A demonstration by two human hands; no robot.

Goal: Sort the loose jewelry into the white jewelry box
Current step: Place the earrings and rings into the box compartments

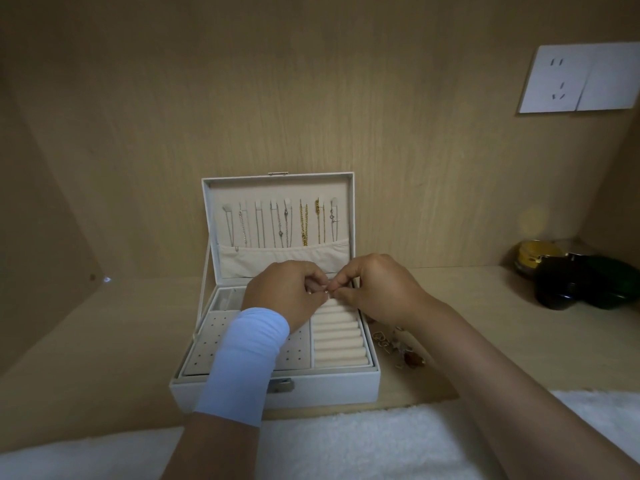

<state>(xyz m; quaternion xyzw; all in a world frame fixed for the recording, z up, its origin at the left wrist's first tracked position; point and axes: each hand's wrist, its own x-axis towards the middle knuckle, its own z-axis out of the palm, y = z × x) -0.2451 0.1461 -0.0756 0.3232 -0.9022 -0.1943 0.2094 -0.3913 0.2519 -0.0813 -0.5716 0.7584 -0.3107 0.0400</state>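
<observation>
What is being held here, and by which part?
A tiny metallic piece, pinched by fingers of left hand and right hand; held part cannot be told.

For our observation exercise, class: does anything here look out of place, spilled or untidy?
Only the loose jewelry, heaped on the shelf right of the white jewelry box, not yet sorted. Left hand and right hand pinch a small piece.

Home setting, looking like a bedroom nook. Light wood panels (311,98) are closing in a table (467,306) on three sides. A white socket (581,77) is sitting on the wall, fluffy white fabric (346,445) is lying along the near edge, a box (277,393) of jewelry is standing open, and dark jars (554,282) are sitting in the corner.
</observation>
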